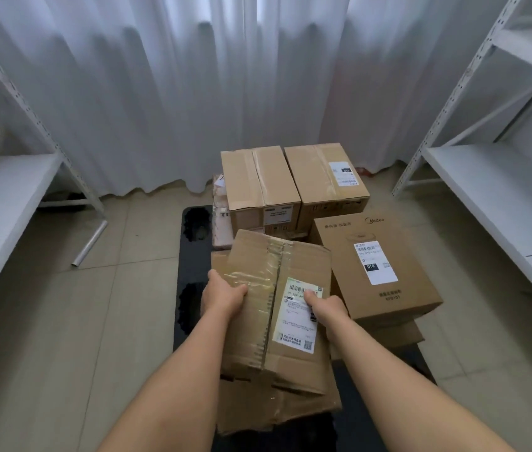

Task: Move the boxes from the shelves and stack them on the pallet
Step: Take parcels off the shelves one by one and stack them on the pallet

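Both hands grip one worn, taped carton [271, 301] from its top face: the left hand [222, 296] curls over the left edge, fingers wrapped down the side, and the right hand [325, 308] clamps over the shipping label toward the right edge. Neither hand is spread flat; each is closed around the cardboard.

That carton sits at 12 o'clock from the person, directly ahead, its long axis running roughly from 6 to 12, along the tape seam. It rests on or just above a crumpled lower box [277, 399], and I cannot tell whether the two are touching. Both lie over the black pallet [193, 249], which shows at 9 o'clock of the stack.

At 2 o'clock from the held carton, just beside it, stands a printed box [378, 272]; at 12 o'clock, farther back, two tall boxes [294, 181] stand side by side.

Judging by this, the placement turns on squaring the carton over the box below; the hands are about equally near.

White shelves [502, 197] flank the floor.
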